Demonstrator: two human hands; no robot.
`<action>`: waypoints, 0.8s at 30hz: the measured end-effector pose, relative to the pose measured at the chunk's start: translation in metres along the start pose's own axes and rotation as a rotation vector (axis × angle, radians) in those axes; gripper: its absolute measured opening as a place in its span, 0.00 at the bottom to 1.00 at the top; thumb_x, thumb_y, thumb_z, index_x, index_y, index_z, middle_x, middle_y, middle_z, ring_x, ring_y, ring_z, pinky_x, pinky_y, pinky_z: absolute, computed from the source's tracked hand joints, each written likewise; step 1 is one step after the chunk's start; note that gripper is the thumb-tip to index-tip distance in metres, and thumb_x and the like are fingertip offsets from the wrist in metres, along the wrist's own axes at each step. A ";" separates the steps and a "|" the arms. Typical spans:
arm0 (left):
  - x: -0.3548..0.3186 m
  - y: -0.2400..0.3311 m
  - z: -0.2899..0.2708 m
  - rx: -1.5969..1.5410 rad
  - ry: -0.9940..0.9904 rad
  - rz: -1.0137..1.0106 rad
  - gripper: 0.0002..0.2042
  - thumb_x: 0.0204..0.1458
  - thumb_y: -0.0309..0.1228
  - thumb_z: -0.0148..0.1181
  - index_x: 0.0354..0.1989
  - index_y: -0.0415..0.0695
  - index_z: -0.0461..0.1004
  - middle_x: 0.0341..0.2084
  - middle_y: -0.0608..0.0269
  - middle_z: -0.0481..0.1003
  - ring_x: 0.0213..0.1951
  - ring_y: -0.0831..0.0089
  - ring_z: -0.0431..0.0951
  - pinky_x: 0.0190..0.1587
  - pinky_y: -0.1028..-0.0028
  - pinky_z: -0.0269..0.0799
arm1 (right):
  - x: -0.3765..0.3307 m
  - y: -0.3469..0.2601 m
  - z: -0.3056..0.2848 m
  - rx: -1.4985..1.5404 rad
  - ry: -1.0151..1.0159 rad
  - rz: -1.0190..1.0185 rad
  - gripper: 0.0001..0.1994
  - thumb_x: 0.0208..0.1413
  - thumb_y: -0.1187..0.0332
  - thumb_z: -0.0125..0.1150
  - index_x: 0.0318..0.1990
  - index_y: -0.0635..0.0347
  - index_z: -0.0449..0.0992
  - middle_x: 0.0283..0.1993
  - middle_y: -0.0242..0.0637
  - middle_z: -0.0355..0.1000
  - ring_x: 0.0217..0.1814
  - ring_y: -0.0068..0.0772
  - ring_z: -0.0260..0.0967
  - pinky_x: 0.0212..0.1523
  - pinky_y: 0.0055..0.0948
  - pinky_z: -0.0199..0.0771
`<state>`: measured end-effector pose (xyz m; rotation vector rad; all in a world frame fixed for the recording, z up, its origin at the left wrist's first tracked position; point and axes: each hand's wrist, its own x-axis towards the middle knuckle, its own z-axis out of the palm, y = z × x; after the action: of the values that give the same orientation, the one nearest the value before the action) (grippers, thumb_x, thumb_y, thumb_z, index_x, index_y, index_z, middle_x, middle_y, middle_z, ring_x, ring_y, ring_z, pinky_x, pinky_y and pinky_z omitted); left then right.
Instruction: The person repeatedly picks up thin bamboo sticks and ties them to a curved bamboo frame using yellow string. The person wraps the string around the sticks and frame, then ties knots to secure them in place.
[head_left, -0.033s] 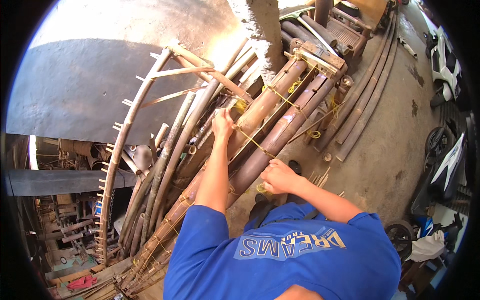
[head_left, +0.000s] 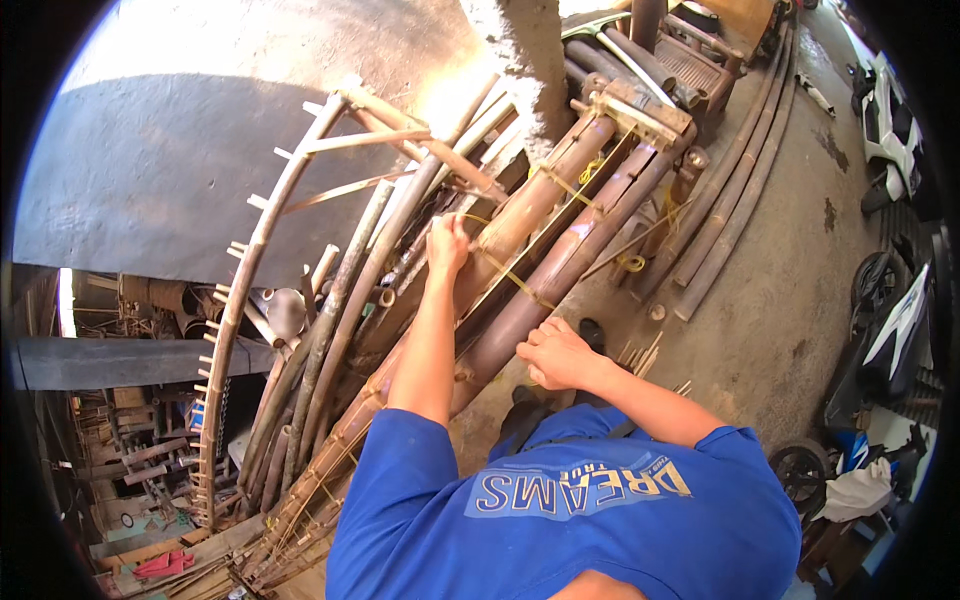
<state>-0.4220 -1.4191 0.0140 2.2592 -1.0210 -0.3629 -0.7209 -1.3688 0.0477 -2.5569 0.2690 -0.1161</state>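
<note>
Left hand [head_left: 447, 242]: fingers curled tightly, apparently pinched on a thin yellow strand [head_left: 478, 218] that arcs off toward the lighter pole. Right hand [head_left: 553, 353]: fingers folded loosely inward, back of the hand uppermost; whether anything is held inside, I cannot tell. Yellow cord [head_left: 524, 288], one tie: lies between the two hands, long axis crosswise from upper left to lower right, its upper end near the left hand, its lower end just above the right hand, which appears the nearer. Bamboo poles, two, side by side beneath that tie: the lighter pole [head_left: 520, 220] just beside the left hand, the darker pole [head_left: 567, 258] near the right; long axes run from lower left, away to upper right. Wooden block [head_left: 640, 115], one, at their far end. Further out: peg-studded curved frame [head_left: 265, 205] at left; rough concrete pillar [head_left: 530, 80] beyond; long bamboo lengths [head_left: 722, 200] on the floor [head_left: 760, 310] at right; white vehicle panels [head_left: 892, 135] along the right margin.
</note>
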 end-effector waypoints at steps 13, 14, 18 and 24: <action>-0.195 -0.136 -0.062 -0.004 -0.139 0.218 0.16 0.60 0.35 0.58 0.52 0.40 0.72 0.52 0.50 0.75 0.54 0.62 0.75 0.56 0.66 0.68 | 0.128 -0.170 0.062 1.963 0.930 0.228 0.13 0.67 0.65 0.46 0.29 0.57 0.70 0.27 0.29 0.66 0.31 0.23 0.65 0.36 0.25 0.68; -0.192 -0.133 -0.055 -0.116 -0.056 0.180 0.15 0.61 0.37 0.56 0.51 0.41 0.72 0.52 0.47 0.75 0.55 0.57 0.75 0.55 0.60 0.67 | 0.147 -0.187 0.040 1.417 0.644 0.220 0.13 0.67 0.64 0.47 0.32 0.61 0.72 0.26 0.29 0.68 0.30 0.25 0.66 0.33 0.27 0.68; -0.200 -0.086 -0.073 -0.019 0.058 0.130 0.17 0.65 0.39 0.49 0.53 0.41 0.75 0.48 0.45 0.77 0.53 0.52 0.76 0.56 0.51 0.62 | 0.200 -0.116 -0.004 -0.140 0.032 0.123 0.30 0.66 0.40 0.40 0.48 0.56 0.81 0.45 0.52 0.79 0.47 0.52 0.77 0.52 0.49 0.72; -0.205 -0.091 -0.075 -0.102 -0.004 -0.047 0.15 0.66 0.41 0.47 0.44 0.48 0.80 0.38 0.47 0.81 0.45 0.49 0.78 0.56 0.48 0.55 | 0.194 -0.095 -0.007 1.214 -0.080 0.064 0.23 0.68 0.50 0.51 0.27 0.60 0.75 0.20 0.28 0.64 0.24 0.21 0.58 0.25 0.30 0.60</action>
<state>-0.4694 -1.1878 0.0120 2.1947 -0.9311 -0.4299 -0.5170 -1.3361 0.1104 -1.3422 0.1636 -0.1047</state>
